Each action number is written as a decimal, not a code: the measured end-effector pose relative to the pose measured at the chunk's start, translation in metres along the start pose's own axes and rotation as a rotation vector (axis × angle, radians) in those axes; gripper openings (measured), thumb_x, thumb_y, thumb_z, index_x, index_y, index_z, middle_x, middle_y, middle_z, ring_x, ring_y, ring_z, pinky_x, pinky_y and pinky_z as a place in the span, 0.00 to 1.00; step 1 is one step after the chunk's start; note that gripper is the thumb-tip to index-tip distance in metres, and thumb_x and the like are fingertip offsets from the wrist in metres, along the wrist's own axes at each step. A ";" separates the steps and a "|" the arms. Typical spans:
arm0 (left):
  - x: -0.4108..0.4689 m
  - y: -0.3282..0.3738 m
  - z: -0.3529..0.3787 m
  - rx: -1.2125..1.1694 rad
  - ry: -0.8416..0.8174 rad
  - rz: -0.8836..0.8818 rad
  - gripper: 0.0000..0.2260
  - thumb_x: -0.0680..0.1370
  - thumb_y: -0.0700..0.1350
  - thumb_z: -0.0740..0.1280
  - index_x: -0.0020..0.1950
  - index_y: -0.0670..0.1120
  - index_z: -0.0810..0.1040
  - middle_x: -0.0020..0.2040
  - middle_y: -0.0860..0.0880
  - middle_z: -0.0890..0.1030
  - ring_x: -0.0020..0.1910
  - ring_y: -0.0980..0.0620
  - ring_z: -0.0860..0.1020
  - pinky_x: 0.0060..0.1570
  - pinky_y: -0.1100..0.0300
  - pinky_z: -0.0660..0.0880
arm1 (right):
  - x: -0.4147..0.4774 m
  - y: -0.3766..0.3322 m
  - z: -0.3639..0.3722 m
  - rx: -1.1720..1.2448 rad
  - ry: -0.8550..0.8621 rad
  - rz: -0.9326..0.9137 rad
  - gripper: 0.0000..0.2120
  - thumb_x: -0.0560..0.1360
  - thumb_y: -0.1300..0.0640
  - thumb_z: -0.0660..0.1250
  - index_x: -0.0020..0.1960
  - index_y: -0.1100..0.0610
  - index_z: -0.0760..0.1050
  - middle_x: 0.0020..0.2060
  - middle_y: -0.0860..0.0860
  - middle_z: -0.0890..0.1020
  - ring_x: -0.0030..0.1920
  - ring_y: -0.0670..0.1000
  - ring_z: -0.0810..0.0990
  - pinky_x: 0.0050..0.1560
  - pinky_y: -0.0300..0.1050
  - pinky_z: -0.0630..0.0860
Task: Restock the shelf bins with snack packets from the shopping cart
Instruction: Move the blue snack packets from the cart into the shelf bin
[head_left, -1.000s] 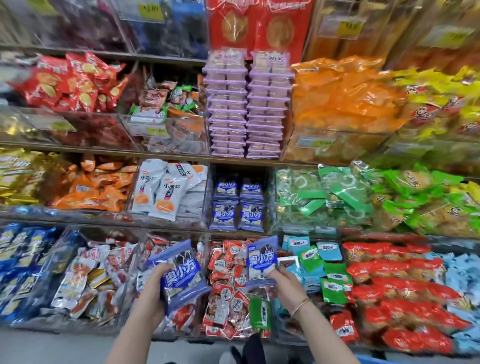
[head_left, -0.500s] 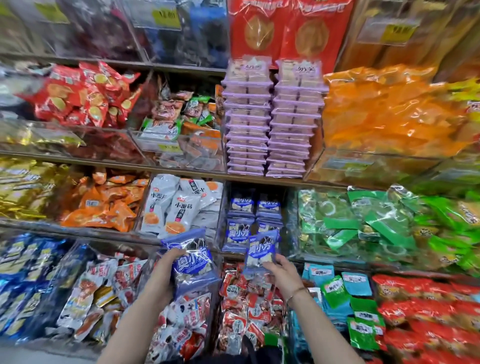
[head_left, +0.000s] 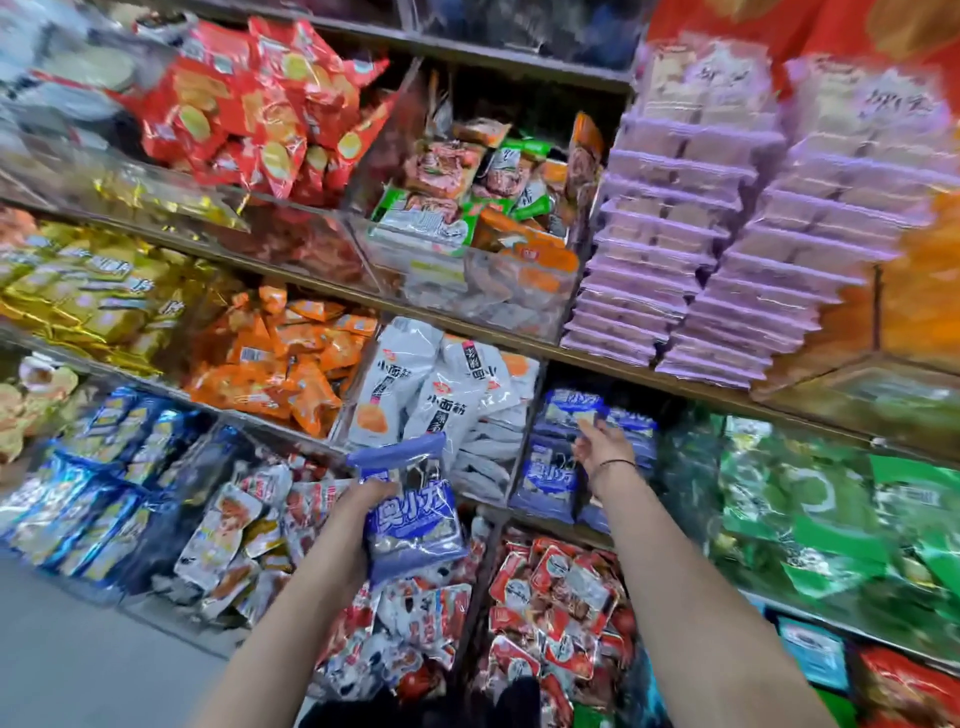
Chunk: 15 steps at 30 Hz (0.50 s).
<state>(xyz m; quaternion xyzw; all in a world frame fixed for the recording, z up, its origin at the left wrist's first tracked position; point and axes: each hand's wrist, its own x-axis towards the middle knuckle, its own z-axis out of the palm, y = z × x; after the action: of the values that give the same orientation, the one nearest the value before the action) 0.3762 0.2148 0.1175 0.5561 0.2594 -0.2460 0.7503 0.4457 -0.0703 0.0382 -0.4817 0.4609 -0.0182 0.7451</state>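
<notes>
My left hand (head_left: 366, 501) grips a stack of blue-and-clear snack packets (head_left: 413, 519) in front of the lower shelf. My right hand (head_left: 597, 447) reaches into the middle-shelf bin of matching blue packets (head_left: 550, 475) and pinches the top of one blue packet (head_left: 574, 408) at the bin's upper row. That bin sits between the white packets (head_left: 447, 400) on its left and the green packets (head_left: 810, 499) on its right. The shopping cart is out of view.
Clear-walled bins fill three shelves: red packets (head_left: 260, 119) and stacked purple trays (head_left: 722, 223) above, orange packets (head_left: 291, 358) mid left, red-and-white packets (head_left: 561, 592) below my arms. Grey floor (head_left: 78, 649) lies at lower left.
The view has tilted and moved closer to the shelf. My right hand has risen from the bottom bin to the middle-shelf blue bin with its packet. My left hand kept its stack.
</notes>
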 end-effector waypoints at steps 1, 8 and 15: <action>0.000 0.000 -0.001 -0.009 -0.006 -0.009 0.02 0.78 0.41 0.62 0.48 0.44 0.74 0.42 0.39 0.83 0.38 0.41 0.83 0.52 0.37 0.77 | 0.005 0.003 0.000 -0.017 0.058 0.013 0.12 0.76 0.66 0.65 0.39 0.55 0.66 0.32 0.53 0.70 0.23 0.45 0.71 0.21 0.33 0.69; 0.000 0.001 -0.001 -0.011 -0.014 -0.026 0.03 0.78 0.41 0.62 0.49 0.44 0.75 0.45 0.39 0.83 0.40 0.41 0.83 0.53 0.40 0.77 | 0.021 0.014 -0.006 -0.084 0.073 0.069 0.08 0.77 0.61 0.63 0.40 0.55 0.71 0.36 0.46 0.75 0.27 0.39 0.77 0.26 0.28 0.73; 0.000 -0.006 -0.004 -0.017 -0.042 0.016 0.02 0.77 0.41 0.62 0.48 0.45 0.74 0.35 0.44 0.83 0.33 0.46 0.83 0.31 0.55 0.80 | 0.021 0.013 0.000 -0.322 0.072 0.001 0.20 0.77 0.62 0.61 0.68 0.63 0.67 0.42 0.51 0.75 0.39 0.48 0.75 0.45 0.41 0.77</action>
<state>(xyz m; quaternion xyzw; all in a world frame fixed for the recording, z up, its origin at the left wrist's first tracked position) 0.3718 0.2172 0.1129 0.5466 0.2410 -0.2494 0.7622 0.4523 -0.0731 0.0141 -0.5937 0.4846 0.0388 0.6412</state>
